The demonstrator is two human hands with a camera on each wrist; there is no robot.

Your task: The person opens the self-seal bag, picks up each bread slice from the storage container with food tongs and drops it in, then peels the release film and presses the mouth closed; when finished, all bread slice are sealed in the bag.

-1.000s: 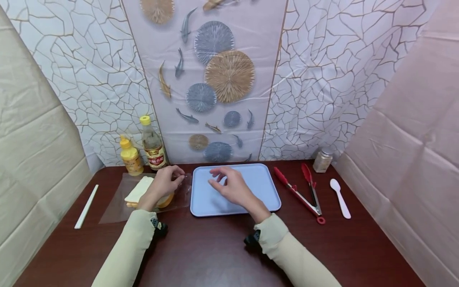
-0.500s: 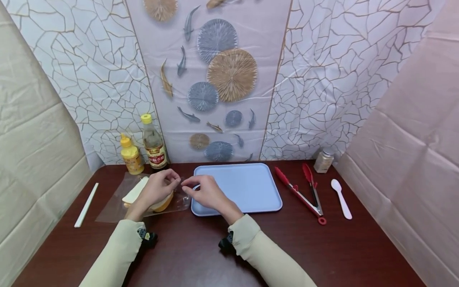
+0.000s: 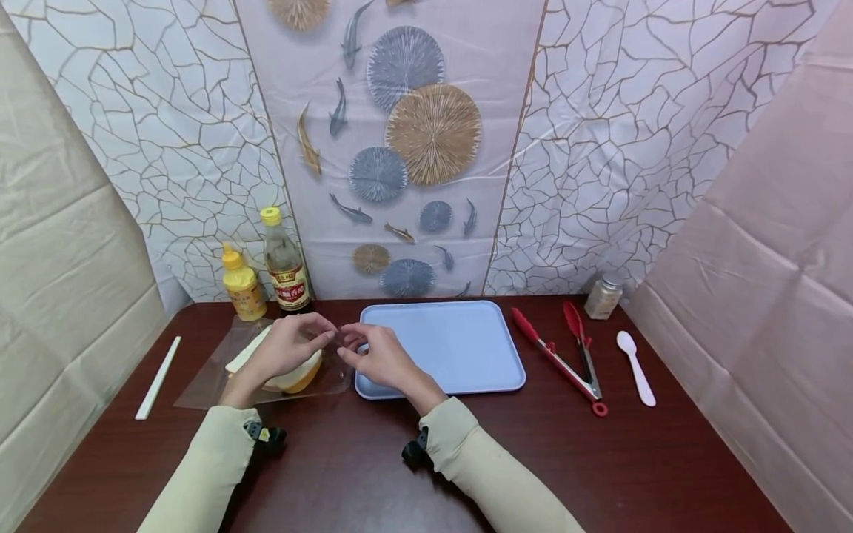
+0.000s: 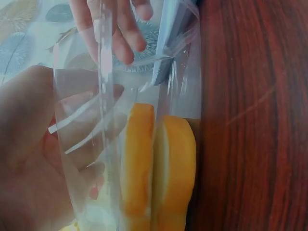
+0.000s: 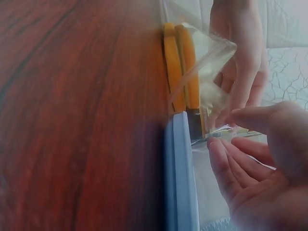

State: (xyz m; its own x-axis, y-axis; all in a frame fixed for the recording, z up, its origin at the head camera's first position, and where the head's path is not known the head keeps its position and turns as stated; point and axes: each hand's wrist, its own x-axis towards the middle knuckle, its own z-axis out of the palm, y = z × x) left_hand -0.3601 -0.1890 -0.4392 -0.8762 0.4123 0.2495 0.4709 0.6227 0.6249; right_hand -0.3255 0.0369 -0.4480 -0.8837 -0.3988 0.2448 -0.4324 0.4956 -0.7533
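A clear plastic bag [image 3: 208, 381] lies on the left of the table with slices of bread [image 3: 303, 376] in it; their orange-brown crusts [image 4: 180, 159] stand out in the left wrist view. My left hand [image 3: 283, 351] reaches over the bread and pinches the bag's raised edge. Facing it, my right hand [image 3: 386, 361] has thumb and fingertips at the bag's right end, pinching the film, as the right wrist view shows. The two hands' fingertips are close together. Part of the bread is hidden beneath the left hand and forearm.
A light blue tray [image 3: 446, 348] lies right beside the bag, partly under my right hand. Behind the bag stand a yellow squeeze bottle [image 3: 244, 292] and a glass sauce bottle [image 3: 289, 285]. Red-handled tongs [image 3: 560, 366], a shaker [image 3: 604, 297] and white spoon [image 3: 636, 369] are rightward; chopsticks [image 3: 158, 379] leftward.
My right hand has moved left from above the tray to the bag's right end and now pinches it. The left hand has shifted slightly and still holds the bag.
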